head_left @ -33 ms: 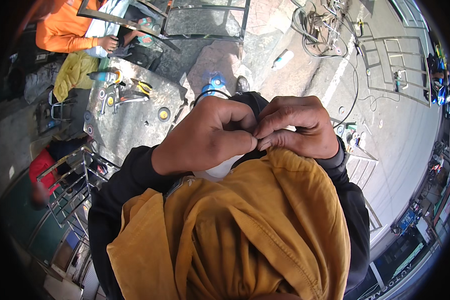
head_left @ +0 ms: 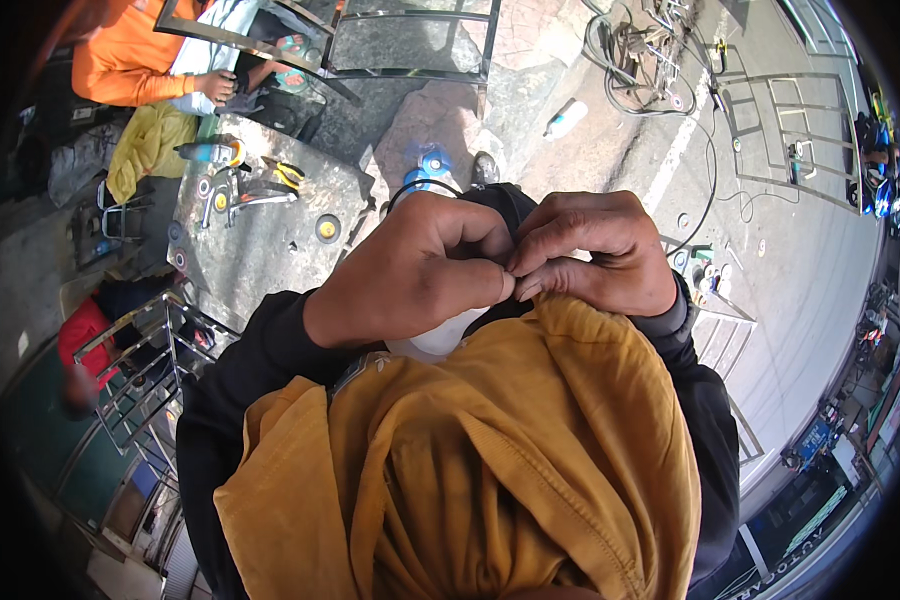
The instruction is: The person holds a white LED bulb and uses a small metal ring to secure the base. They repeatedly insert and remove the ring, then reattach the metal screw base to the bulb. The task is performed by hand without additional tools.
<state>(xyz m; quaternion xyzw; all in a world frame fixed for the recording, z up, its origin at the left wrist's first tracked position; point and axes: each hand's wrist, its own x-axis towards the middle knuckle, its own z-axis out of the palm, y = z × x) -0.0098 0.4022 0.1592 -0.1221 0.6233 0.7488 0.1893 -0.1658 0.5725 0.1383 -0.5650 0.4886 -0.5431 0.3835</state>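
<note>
My left hand and my right hand meet in front of my body, fingertips touching. Both are closed in a pinch. Whatever lies between the fingers is too small or hidden to make out. Just below them, a mustard-yellow cloth garment hangs in folds over my front, its upper edge near my right fingertips. Part of a white round thing shows beneath my left hand. Behind the hands is a dark fabric-like shape; a thin black cord arcs beside it.
At the left, a worn worktable carries an angle grinder, yellow-handled pliers and discs. A person in orange sits beyond it; another in red is lower left. Metal frames and cables lie around.
</note>
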